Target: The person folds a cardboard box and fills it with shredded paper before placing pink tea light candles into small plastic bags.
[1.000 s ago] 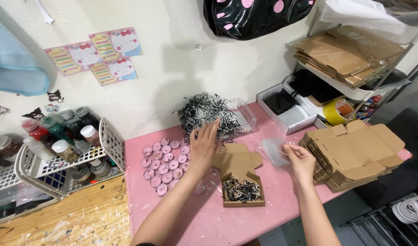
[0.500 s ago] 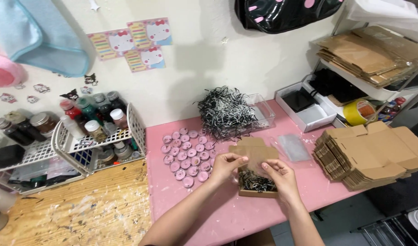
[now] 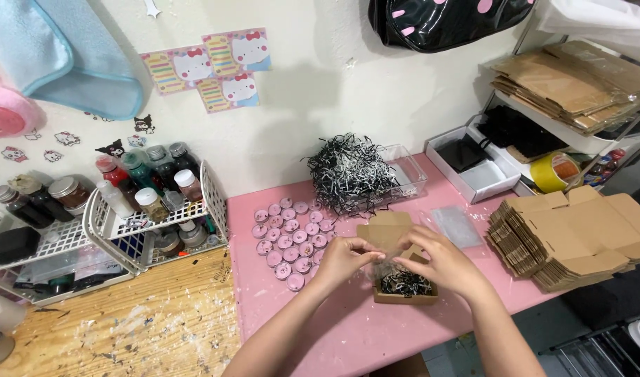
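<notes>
A small open cardboard box with black shredded paper inside sits on the pink table. My left hand and my right hand meet just above the box's near-left corner. Both pinch a small clear plastic bag between their fingertips; what is inside it is too small to tell. Several round pink discs lie in rows to the left of my left hand. A heap of black and white shredded paper sits behind the box in a clear tray.
Clear bags lie right of the box. A stack of flat cardboard boxes fills the table's right end. White wire baskets with bottles stand at left on a wooden top. A white box, yellow tape roll and shelves stand at back right.
My left hand left the pink discs and my right hand left the clear bags; both came together over the small box and now hold a clear bag. The camera view shifted left.
</notes>
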